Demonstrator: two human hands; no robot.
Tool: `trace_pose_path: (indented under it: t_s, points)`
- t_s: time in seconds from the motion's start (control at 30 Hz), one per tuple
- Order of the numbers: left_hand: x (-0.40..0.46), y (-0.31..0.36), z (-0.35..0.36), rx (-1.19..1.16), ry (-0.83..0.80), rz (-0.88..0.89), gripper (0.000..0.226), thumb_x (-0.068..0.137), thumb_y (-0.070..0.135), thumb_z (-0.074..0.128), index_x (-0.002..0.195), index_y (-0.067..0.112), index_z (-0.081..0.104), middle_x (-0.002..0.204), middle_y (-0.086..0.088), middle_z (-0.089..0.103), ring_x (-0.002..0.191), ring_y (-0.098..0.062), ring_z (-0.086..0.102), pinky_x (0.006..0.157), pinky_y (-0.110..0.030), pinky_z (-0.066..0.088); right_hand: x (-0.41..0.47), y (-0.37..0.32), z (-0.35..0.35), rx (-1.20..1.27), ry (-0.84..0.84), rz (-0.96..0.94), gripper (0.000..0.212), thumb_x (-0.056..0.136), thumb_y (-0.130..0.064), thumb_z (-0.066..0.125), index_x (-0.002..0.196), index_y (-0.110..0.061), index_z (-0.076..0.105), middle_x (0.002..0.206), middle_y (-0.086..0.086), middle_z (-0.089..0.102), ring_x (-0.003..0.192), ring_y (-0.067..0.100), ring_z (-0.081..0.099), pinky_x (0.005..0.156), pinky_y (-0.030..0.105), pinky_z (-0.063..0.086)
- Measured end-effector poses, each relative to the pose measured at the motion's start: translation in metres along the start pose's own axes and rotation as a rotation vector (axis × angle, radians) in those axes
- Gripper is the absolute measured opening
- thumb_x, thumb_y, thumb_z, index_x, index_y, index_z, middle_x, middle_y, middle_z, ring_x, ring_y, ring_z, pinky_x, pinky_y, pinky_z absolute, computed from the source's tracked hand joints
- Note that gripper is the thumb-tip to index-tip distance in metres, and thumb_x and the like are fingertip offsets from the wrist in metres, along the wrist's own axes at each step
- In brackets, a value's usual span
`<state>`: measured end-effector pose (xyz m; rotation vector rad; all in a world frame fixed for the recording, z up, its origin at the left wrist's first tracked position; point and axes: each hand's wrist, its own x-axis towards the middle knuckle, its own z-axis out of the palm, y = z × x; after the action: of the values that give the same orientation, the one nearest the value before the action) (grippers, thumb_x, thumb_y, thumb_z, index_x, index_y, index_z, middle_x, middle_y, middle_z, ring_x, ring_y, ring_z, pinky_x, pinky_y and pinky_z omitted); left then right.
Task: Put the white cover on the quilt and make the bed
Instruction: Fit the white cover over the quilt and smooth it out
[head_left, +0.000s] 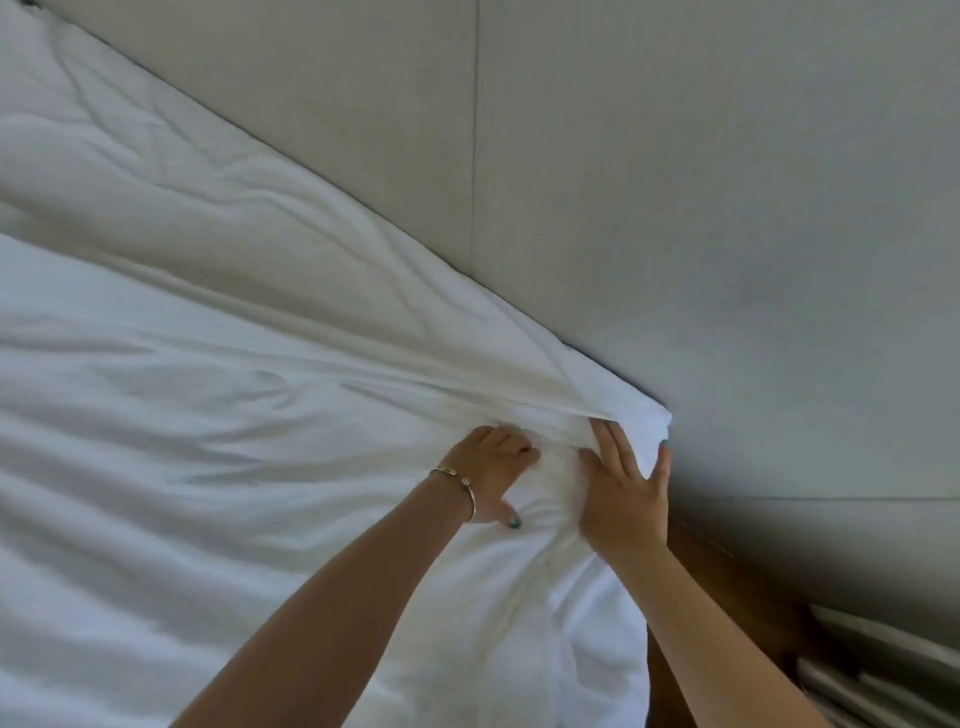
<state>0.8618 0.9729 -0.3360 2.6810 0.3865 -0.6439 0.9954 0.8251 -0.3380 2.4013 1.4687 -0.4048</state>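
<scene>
Where both hands (561, 483) press, soft white cover (260, 389) bunches, creased.

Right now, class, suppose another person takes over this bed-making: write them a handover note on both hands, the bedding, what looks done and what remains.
Left hand: fingers curled into the white cover near the bed's corner, gripping a fold.
Right hand: fingers straight, pressing the bunched corner beside the grey headboard panel.
Done: white bedding lies spread across the bed, still wrinkled.
Cannot tell whether the quilt is fully inside.
Left: settle this corner, smooth the creases, finish the bed.
</scene>
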Motion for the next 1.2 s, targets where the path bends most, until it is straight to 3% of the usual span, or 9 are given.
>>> trace_pose_path:
  t_s: [0.1, 0.2, 0.33, 0.47, 0.6, 0.77, 0.9, 1.0, 1.2]
  points:
    - [0.011, 0.024, 0.020, 0.100, 0.094, 0.229, 0.082, 0.073, 0.045, 0.077, 0.145, 0.027, 0.040, 0.147, 0.002, 0.040, 0.138, -0.022, 0.034, 0.114, -0.035, 0.013, -0.018, 0.025, 0.019, -0.103, 0.044, -0.114, 0.070, 0.081, -0.037, 0.069, 0.145, -0.026, 0.043, 0.163, 0.003, -0.004, 0.145, 0.019, -0.014, 0.112, 0.058, -0.006]
    - [0.008, 0.034, 0.030, 0.089, 0.060, 0.064, 0.109, 0.063, 0.069, 0.071, 0.151, 0.030, 0.020, 0.154, 0.004, 0.023, 0.144, -0.024, 0.017, 0.117, -0.049, 0.003, -0.018, 0.065, 0.030, -0.069, 0.183, -0.366, 0.056, 0.048, -0.020, 0.093, 0.100, -0.021, 0.073, 0.142, 0.009, 0.043, 0.135, 0.027, 0.033, 0.111, 0.050, 0.020]
    - [0.008, 0.060, 0.037, 0.171, -0.088, -0.113, 0.119, 0.064, 0.077, 0.058, 0.150, 0.035, -0.014, 0.155, -0.001, -0.014, 0.144, -0.034, -0.015, 0.105, -0.067, -0.016, -0.046, 0.079, 0.047, 0.167, 0.211, -0.624, 0.018, 0.065, -0.016, 0.077, 0.080, -0.023, 0.070, 0.096, -0.007, 0.067, 0.104, 0.020, 0.057, 0.092, 0.040, 0.044]
    - [0.010, 0.083, 0.036, 0.199, -0.006, 0.029, 0.102, 0.073, 0.070, 0.055, 0.152, 0.027, 0.007, 0.152, -0.002, 0.003, 0.144, -0.030, -0.006, 0.111, -0.062, -0.011, -0.073, 0.073, 0.030, 0.350, 0.052, -0.576, 0.019, 0.085, -0.035, 0.043, 0.076, -0.030, 0.059, 0.070, -0.013, 0.060, 0.075, 0.009, 0.046, 0.078, 0.030, 0.033]
    - [-0.005, 0.093, 0.041, 0.111, 0.038, 0.069, 0.101, 0.067, 0.073, 0.058, 0.150, 0.035, 0.015, 0.152, 0.006, 0.020, 0.143, -0.029, 0.013, 0.117, -0.047, -0.001, -0.080, 0.065, 0.010, 0.008, -0.049, -0.456, 0.069, 0.094, -0.054, -0.002, 0.099, -0.028, 0.062, 0.091, -0.006, 0.068, 0.096, 0.019, 0.052, 0.077, 0.034, 0.014]
    - [-0.027, 0.111, 0.049, 0.166, -0.092, -0.095, 0.119, 0.064, 0.080, 0.054, 0.145, 0.042, -0.024, 0.156, -0.001, -0.018, 0.144, -0.032, -0.020, 0.108, -0.064, -0.011, -0.107, 0.091, 0.030, -0.111, -0.212, -0.425, 0.058, 0.095, -0.055, 0.039, 0.148, -0.033, 0.033, 0.129, -0.009, 0.061, 0.138, 0.026, 0.036, 0.114, 0.051, -0.001]
    - [-0.031, 0.128, 0.048, 0.232, -0.090, 0.101, 0.108, 0.076, 0.065, 0.059, 0.149, 0.038, -0.017, 0.160, -0.007, -0.015, 0.146, -0.027, -0.021, 0.109, -0.063, -0.016, -0.116, 0.099, 0.043, -0.187, -0.218, -0.285, 0.077, 0.099, -0.047, 0.042, 0.156, -0.026, -0.005, 0.160, -0.006, 0.024, 0.151, 0.022, 0.004, 0.111, 0.060, -0.023]
    - [-0.038, 0.145, 0.053, 0.254, -0.099, 0.244, 0.114, 0.067, 0.070, 0.066, 0.152, 0.029, 0.001, 0.162, -0.006, -0.002, 0.147, -0.024, -0.017, 0.112, -0.059, -0.018, -0.132, 0.095, 0.052, -0.150, -0.144, -0.257, 0.071, 0.099, -0.052, 0.035, 0.156, -0.023, 0.005, 0.161, -0.004, 0.023, 0.151, 0.019, 0.010, 0.110, 0.054, -0.028]
    - [-0.079, 0.195, 0.129, 0.264, -0.182, 0.206, 0.146, 0.055, 0.088, 0.059, 0.147, 0.013, -0.027, 0.157, -0.019, -0.023, 0.141, -0.035, -0.030, 0.108, -0.064, -0.018, -0.154, 0.090, 0.057, 0.139, -0.121, -0.204, 0.078, 0.090, -0.073, 0.031, 0.154, -0.030, 0.022, 0.161, -0.012, 0.017, 0.150, 0.008, -0.003, 0.116, 0.045, -0.023]
